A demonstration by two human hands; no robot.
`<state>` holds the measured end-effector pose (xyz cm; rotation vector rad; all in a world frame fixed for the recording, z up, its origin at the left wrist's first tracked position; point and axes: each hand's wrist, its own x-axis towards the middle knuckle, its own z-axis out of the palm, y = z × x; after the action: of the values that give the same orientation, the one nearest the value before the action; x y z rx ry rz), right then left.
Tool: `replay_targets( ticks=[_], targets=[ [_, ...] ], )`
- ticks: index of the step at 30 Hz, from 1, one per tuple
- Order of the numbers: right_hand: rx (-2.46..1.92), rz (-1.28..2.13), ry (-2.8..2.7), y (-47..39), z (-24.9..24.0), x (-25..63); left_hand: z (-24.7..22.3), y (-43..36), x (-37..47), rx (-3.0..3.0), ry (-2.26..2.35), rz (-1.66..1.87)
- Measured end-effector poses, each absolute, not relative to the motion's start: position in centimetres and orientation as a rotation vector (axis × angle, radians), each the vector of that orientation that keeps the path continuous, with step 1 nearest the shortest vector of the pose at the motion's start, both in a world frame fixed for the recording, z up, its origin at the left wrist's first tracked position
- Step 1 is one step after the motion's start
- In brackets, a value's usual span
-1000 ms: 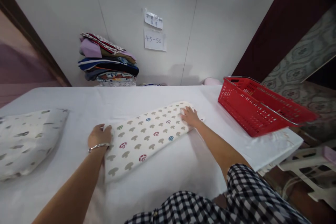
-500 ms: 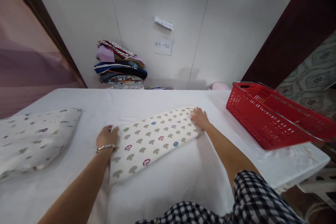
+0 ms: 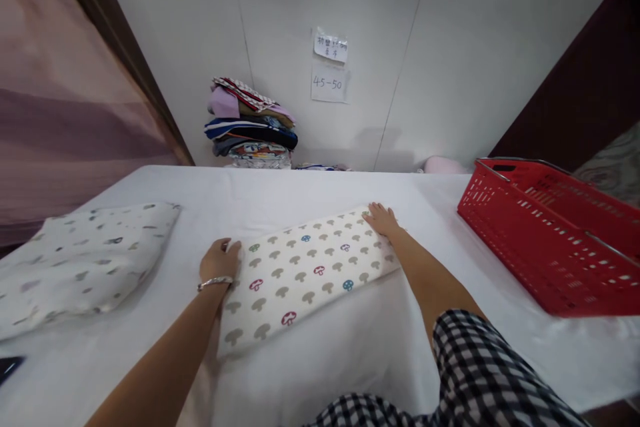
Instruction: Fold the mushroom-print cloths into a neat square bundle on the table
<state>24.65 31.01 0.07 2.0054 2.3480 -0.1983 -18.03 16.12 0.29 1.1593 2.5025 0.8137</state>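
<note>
A folded white cloth [image 3: 311, 280] with grey, red and blue mushroom prints lies flat and slightly slanted on the white-covered table. At its left end rests my left hand [image 3: 219, 261], wearing a silver bracelet; the fingers are loosely bent, the thumb stands apart from them and touches the cloth's edge. My right hand [image 3: 381, 219] lies palm down on the cloth's far right corner, fingers spread. To the left is another folded white cloth [image 3: 95, 257] with small, scattered coloured prints, apart from both hands.
The red plastic basket [image 3: 540, 233] with metal handles stands on the right of the table [image 3: 320, 188]. Behind the table rises a stack of folded fabrics [image 3: 253, 127] against the wall. A dark object [image 3: 9, 368] shows at the left edge. Paper signs [image 3: 329, 83] hang on the wall.
My view has turned a little left, so everything sits further right in the picture and the dark object at the left edge shows. Both hands stay at the same spots on the mushroom-print cloth.
</note>
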Motion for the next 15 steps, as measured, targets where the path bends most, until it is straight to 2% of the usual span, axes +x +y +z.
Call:
replay_targets(
  ticks=[9, 12, 15],
  targets=[
    [2.012, -0.182, 2.374, 30.3, 1.1, 24.0, 0.4, 16.0, -17.8, 1.118, 2.499, 0.828],
    [1.912, -0.120, 2.507, 28.7, 1.6, 21.4, 0.4, 15.9, -17.7, 1.109, 2.496, 0.849],
    [1.715, -0.207, 2.666, 26.6, 1.5, 17.6, 0.3, 16.0, -17.6, 1.089, 2.493, 0.861]
  ],
)
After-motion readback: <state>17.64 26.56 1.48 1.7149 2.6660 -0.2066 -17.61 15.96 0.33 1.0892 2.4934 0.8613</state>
